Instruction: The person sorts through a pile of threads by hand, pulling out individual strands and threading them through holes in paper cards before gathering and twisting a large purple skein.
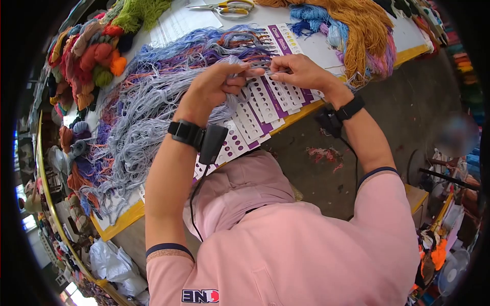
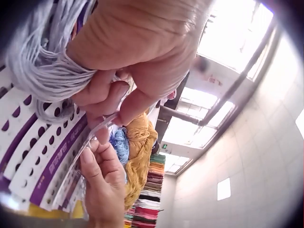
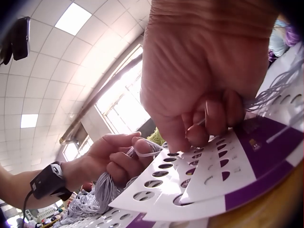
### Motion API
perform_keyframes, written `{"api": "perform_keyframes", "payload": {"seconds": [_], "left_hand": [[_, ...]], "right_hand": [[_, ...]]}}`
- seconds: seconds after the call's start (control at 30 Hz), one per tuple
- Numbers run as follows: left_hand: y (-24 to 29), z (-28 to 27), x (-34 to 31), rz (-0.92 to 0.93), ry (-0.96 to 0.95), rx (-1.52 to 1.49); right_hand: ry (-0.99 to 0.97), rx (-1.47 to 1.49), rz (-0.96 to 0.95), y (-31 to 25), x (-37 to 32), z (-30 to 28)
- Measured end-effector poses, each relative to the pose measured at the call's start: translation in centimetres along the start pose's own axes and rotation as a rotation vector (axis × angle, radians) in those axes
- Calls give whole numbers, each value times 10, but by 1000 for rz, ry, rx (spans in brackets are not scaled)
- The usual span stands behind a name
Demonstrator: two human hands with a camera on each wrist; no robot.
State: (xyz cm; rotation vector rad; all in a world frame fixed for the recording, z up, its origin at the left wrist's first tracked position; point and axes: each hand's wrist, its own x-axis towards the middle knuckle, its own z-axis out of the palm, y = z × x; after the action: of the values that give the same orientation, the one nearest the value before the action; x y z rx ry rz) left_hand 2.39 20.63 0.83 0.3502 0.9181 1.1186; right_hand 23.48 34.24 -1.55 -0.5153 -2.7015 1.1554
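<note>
A hank of pale grey-blue thread [image 2: 45, 71] loops through my left hand [image 1: 214, 84]; its thumb and forefinger pinch a strand of that thread. Close to its fingertips, my right hand [image 1: 301, 72] pinches the strand too, with curled fingers. In the right wrist view, more pale strands [image 3: 273, 90] come out behind the right hand's fingers. Just below both hands lie overlapping white and purple cards [image 3: 156, 202] with rows of punched holes. Many loose grey-blue threads [image 1: 138, 137] spread over the table left of the cards, with purple and orange ones among them.
Yellow-handled scissors [image 1: 229, 8] lie at the back on paper. Green yarn [image 1: 138, 13] and a multicoloured yarn pile [image 1: 92, 58] are at the left; mustard yarn [image 1: 352, 30] and blue yarn [image 1: 311, 18] at the right. A yellow table edge [image 1: 296, 116] runs before the person.
</note>
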Motion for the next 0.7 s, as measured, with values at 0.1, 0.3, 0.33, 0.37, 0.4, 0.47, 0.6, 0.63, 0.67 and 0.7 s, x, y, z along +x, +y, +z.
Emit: {"api": "perform_keyframes", "payload": {"seconds": [0.1, 0.3, 0.33, 0.37, 0.4, 0.47, 0.6, 0.63, 0.67, 0.7], "left_hand": [[-18, 4, 1, 150, -46, 85], [-29, 20, 9, 325, 182, 816], [-24, 19, 9, 314, 247, 832], [-14, 3, 11, 296, 416, 852], [6, -12, -3, 271, 479, 809], [53, -61, -37, 202, 453, 467], [171, -189, -140, 673, 693, 122], [200, -226, -170, 755, 943, 137], [191, -189, -183, 810, 1116, -1], [192, -188, -196, 730, 983, 113]], "right_hand": [[-79, 126, -84, 1, -2, -1], [-53, 463, 165, 3, 3, 1], [-64, 389, 176, 0, 2, 0], [-72, 314, 186, -5, 3, -2], [-82, 240, 196, -8, 2, -2], [-78, 197, 165, -4, 2, -2], [-29, 133, 113, -7, -1, 0], [-21, 102, 94, -6, -2, 2], [-15, 70, 70, -3, -3, 3], [-6, 34, 41, -8, 0, 1]]}}
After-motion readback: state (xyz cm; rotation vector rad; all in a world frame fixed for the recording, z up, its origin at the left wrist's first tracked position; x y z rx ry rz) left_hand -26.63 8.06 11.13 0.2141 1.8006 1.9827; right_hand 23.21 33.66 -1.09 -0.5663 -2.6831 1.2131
